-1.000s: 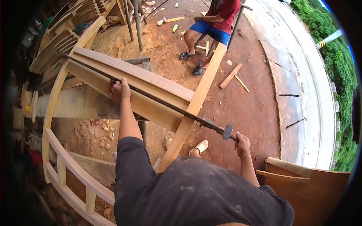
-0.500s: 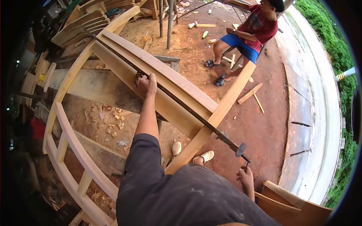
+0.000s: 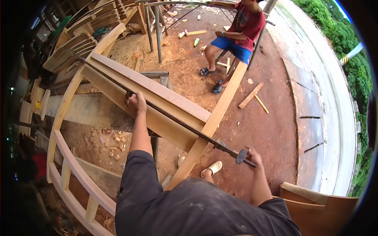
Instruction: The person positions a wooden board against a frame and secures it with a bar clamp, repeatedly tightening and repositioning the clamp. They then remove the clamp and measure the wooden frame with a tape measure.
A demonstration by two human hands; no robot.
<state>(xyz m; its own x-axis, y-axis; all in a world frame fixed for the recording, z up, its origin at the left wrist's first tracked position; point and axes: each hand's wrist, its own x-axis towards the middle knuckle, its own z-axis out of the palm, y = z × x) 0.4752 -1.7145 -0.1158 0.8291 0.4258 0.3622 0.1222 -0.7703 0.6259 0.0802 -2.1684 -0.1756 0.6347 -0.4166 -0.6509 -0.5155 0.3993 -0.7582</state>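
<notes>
A long dark metal bar clamp (image 3: 173,117) lies diagonally across a pale wooden frame (image 3: 220,104), over its long boards (image 3: 157,87). My left hand (image 3: 136,104) is closed round the bar at its upper left part. The clamp's lower right end, with a dark oval piece (image 3: 241,156), sticks out past the frame's near rail. My right hand (image 3: 253,157) is at that end, beside the oval piece, slightly blurred; whether its fingers grip the bar is unclear.
A seated person (image 3: 246,27) in a red shirt and blue shorts is beyond the frame. Curved wooden pieces (image 3: 84,37) are stacked at the upper left. Wood scraps (image 3: 251,95) lie on the dirt floor. A curved panel (image 3: 303,196) stands at the lower right.
My right hand has moved up from below the clamp's end to beside the oval piece. My left hand still holds the bar. The whole view has shifted.
</notes>
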